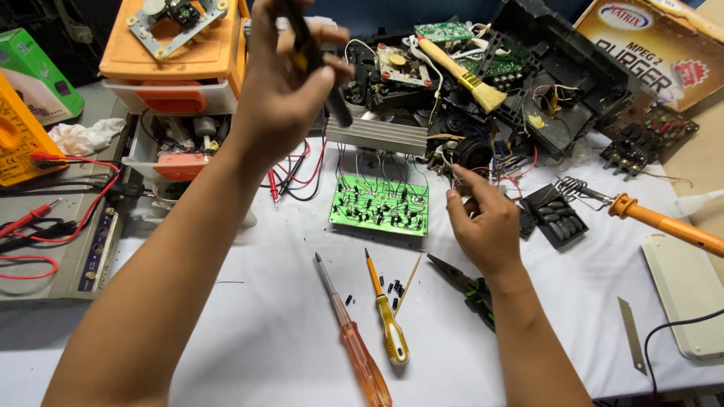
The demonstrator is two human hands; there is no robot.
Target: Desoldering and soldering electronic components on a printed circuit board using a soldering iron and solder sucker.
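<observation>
My left hand (283, 83) is raised over the back of the table, closed around a black rod-shaped tool (324, 75) that points down and right toward a ribbed metal heat sink (377, 136). My right hand (483, 218) rests to the right of a green circuit board (380, 205), its fingertips pinching thin wires (451, 167) that run from an opened black device (483, 83). Coloured wires link the green board to the heat sink.
Two screwdrivers, orange (354, 339) and yellow (386, 313), lie in front with pliers (466, 286), a blade (632, 335) and small loose black parts (394, 288). An orange soldering iron (656, 220) lies at right. A brush (461, 74), an orange drawer box (181, 68), a yellow meter (16, 136) with red leads.
</observation>
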